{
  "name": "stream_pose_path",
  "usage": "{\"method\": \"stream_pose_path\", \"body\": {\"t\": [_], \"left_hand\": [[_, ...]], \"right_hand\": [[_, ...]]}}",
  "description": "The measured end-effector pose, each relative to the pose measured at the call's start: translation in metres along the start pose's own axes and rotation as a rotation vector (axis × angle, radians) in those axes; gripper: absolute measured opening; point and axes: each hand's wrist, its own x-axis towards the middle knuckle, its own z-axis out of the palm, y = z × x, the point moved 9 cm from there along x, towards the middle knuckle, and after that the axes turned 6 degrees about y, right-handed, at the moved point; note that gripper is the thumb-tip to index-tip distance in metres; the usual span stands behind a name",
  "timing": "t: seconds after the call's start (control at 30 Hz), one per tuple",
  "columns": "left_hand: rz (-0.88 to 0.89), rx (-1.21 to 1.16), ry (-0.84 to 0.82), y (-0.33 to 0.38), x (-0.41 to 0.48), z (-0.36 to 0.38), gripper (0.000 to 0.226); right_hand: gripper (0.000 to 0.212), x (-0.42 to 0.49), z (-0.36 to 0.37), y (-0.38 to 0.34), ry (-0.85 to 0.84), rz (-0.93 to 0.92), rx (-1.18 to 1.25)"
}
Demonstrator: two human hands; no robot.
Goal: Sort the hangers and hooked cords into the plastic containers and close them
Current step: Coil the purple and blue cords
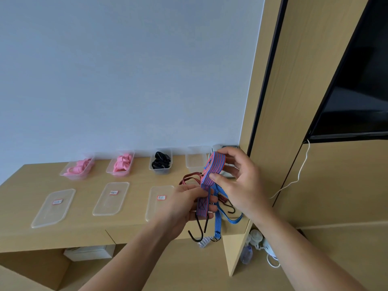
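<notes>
Both hands hold a flat pink-and-blue striped hooked cord (213,169) above the right end of the wooden desk (84,229). My right hand (237,181) pinches its folded upper loop. My left hand (189,203) grips its lower end, where black hooks (198,232) hang down. A blue striped cord (219,219) and a dark red cord (190,179) lie on the desk under the hands. Along the wall stand open containers: two with pink hangers (78,167) (122,163), one with black hangers (160,160), one empty (196,161).
Three clear lids with red labels (54,206) (112,198) (158,201) lie in front of the containers. A wooden panel (270,101) and a dark screen (357,91) rise at the right. A white cable (298,175) hangs there. Small items sit on the floor (258,244).
</notes>
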Motion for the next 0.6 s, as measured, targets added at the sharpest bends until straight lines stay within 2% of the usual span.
{"method": "stream_pose_path", "body": {"t": [0.13,0.3,0.4,0.5,0.6], "left_hand": [[0.017,-0.013,0.052,0.004,0.001,-0.001,0.017],[0.045,-0.074,0.012,0.007,0.002,0.003,0.021],[-0.006,-0.183,-0.01,0.007,0.004,0.003,0.03],[-0.098,-0.295,-0.05,0.004,0.005,0.004,0.029],[-0.117,-0.33,-0.067,0.004,0.006,0.001,0.03]], "right_hand": [[0.05,-0.004,0.005,-0.008,-0.01,-0.091,-0.035],[0.049,-0.016,0.008,-0.016,-0.009,-0.234,-0.077],[0.043,-0.022,0.009,-0.016,-0.003,-0.317,-0.134],[0.041,-0.028,0.01,-0.014,0.002,-0.367,-0.197],[0.041,-0.038,0.012,-0.013,0.0,-0.414,-0.248]]}}
